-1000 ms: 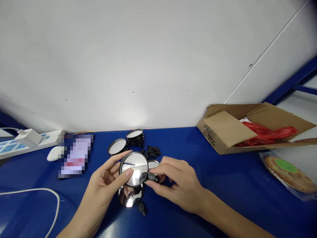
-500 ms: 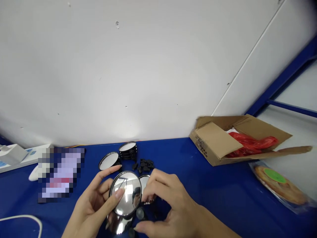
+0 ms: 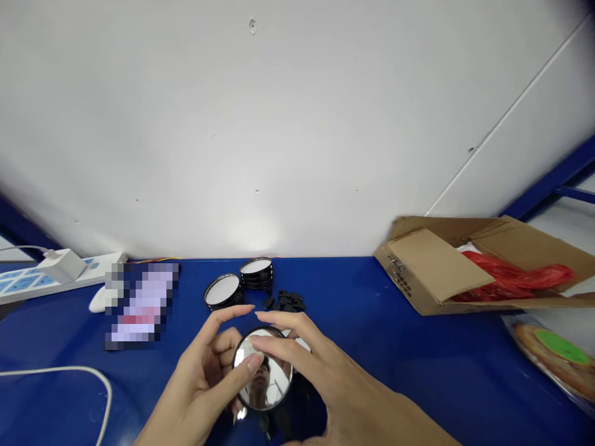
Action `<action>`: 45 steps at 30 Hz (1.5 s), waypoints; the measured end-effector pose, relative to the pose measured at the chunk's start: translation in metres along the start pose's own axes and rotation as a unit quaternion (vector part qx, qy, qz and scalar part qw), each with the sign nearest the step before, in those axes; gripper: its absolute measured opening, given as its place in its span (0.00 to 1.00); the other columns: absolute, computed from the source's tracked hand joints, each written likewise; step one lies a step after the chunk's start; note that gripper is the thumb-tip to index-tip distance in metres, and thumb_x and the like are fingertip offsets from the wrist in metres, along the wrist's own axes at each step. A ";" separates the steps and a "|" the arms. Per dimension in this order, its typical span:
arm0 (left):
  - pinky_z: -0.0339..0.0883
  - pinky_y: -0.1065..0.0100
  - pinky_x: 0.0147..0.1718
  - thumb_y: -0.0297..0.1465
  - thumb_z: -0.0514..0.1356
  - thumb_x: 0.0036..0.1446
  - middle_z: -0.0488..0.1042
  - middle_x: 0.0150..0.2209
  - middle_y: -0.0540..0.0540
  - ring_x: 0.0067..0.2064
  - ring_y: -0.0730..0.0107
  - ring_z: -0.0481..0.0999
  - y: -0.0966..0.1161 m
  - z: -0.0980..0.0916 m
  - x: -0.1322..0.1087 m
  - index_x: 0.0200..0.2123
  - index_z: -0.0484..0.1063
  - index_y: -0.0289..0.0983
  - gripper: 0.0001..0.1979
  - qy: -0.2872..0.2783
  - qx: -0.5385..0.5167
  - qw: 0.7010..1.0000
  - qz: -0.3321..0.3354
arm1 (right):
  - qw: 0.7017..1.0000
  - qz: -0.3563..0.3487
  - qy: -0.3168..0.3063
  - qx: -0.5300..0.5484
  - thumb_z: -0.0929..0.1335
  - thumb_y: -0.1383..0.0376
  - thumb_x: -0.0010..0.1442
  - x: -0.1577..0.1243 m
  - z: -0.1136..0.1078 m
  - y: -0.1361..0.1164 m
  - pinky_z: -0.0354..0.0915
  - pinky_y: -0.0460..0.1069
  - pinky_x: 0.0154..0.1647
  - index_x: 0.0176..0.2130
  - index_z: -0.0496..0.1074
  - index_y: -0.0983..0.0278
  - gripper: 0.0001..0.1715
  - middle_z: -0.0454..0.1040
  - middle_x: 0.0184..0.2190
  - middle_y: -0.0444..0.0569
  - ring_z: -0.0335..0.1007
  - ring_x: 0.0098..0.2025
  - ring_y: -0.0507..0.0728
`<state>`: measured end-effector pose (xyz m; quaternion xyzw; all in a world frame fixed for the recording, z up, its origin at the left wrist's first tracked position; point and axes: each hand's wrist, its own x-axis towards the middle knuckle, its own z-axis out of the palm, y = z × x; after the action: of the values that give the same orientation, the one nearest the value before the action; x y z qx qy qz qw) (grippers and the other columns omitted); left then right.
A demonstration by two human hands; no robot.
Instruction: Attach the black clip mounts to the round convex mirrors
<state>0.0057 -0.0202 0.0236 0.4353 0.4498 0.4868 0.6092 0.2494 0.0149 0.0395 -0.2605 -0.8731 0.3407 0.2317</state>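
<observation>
A round convex mirror [image 3: 274, 385] with a dark rim is held face up at the front of the blue table. My left hand [image 3: 199, 378] grips its left side, thumb across the shiny face. Fingers of my right hand [image 3: 330, 375] lie over the upper right of the same mirror; the right thumb is partly cut off at the bottom. Under and behind the mirror, other shiny round pieces and dark parts are mostly hidden by the hands. Just beyond the fingertips lies a pile of small black plastic parts [image 3: 289, 301].
Two stacks of round black-rimmed mirrors, a left stack [image 3: 223, 290] and a rear stack [image 3: 256, 267], stand near the wall. To the left are a phone [image 3: 144, 303], a white power strip [image 3: 23, 282] and a white cable [image 3: 69, 369]. An open cardboard box [image 3: 432, 266] and wrapped round food [image 3: 558, 353] sit right.
My right hand has come over to the held mirror, its fingers now on the face. The mirror's tilt has altered, and the whole view has swung slightly left.
</observation>
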 end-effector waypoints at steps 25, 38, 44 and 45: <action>0.72 0.63 0.39 0.45 0.74 0.67 0.78 0.36 0.50 0.35 0.64 0.75 0.012 0.002 -0.009 0.65 0.74 0.48 0.28 -0.019 0.091 0.995 0.041 | 0.929 0.201 0.042 0.309 0.82 0.54 0.66 0.003 -0.034 0.005 0.76 0.51 0.45 0.62 0.82 0.58 0.29 0.84 0.44 0.48 0.81 0.42 0.57; 0.79 0.55 0.46 0.36 0.79 0.55 0.77 0.58 0.42 0.52 0.46 0.82 -0.002 -0.012 -0.008 0.58 0.76 0.48 0.29 -0.017 0.467 0.874 0.135 | 0.897 0.377 -0.024 0.227 0.83 0.54 0.61 -0.022 -0.099 0.057 0.76 0.47 0.30 0.62 0.77 0.63 0.36 0.80 0.39 0.45 0.85 0.33 0.57; 0.80 0.51 0.48 0.34 0.77 0.57 0.77 0.54 0.42 0.48 0.47 0.82 -0.010 -0.012 -0.007 0.56 0.77 0.47 0.24 0.001 0.489 0.860 0.147 | 0.900 0.385 -0.034 0.201 0.83 0.49 0.61 -0.020 -0.087 0.057 0.73 0.47 0.26 0.58 0.75 0.63 0.36 0.79 0.33 0.42 0.86 0.32 0.60; 0.80 0.50 0.48 0.34 0.76 0.58 0.77 0.54 0.42 0.49 0.47 0.82 -0.010 -0.012 -0.006 0.56 0.77 0.47 0.24 0.001 0.490 0.861 0.140 | 0.900 0.387 -0.043 0.194 0.83 0.48 0.61 -0.021 -0.086 0.057 0.73 0.46 0.26 0.58 0.75 0.62 0.36 0.79 0.32 0.42 0.86 0.32 0.59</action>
<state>-0.0049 -0.0268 0.0124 0.7355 0.5651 0.2846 0.2424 0.3321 0.0792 0.0513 -0.5126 -0.6295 0.5770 0.0895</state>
